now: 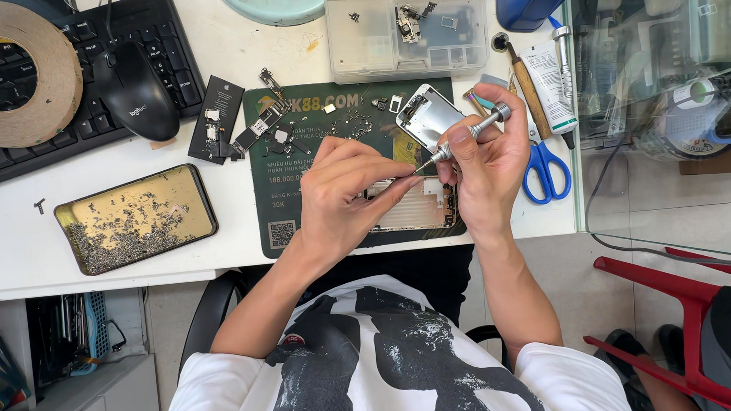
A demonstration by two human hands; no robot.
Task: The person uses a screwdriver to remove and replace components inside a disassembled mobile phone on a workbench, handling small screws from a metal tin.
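Note:
My right hand point(485, 163) grips a small silver screwdriver point(469, 133), its tip pointing down-left toward my left fingertips. My left hand point(344, 194) pinches something tiny at that tip, too small to make out, and rests over an opened phone body point(411, 212) lying on a dark green work mat point(268, 206). A detached white phone screen point(427, 112) leans just behind the hands. Small metal parts and a flex cable point(259, 128) are scattered on the mat.
A tray of screws point(136, 220) lies left. A black battery point(215, 117), mouse point(137, 90), keyboard point(2, 160) and tape roll point(15, 73) sit at the back left. A clear parts box point(407, 31), blue scissors point(545, 169) and a tube point(551, 78) are right. A red chair point(699, 314) stands lower right.

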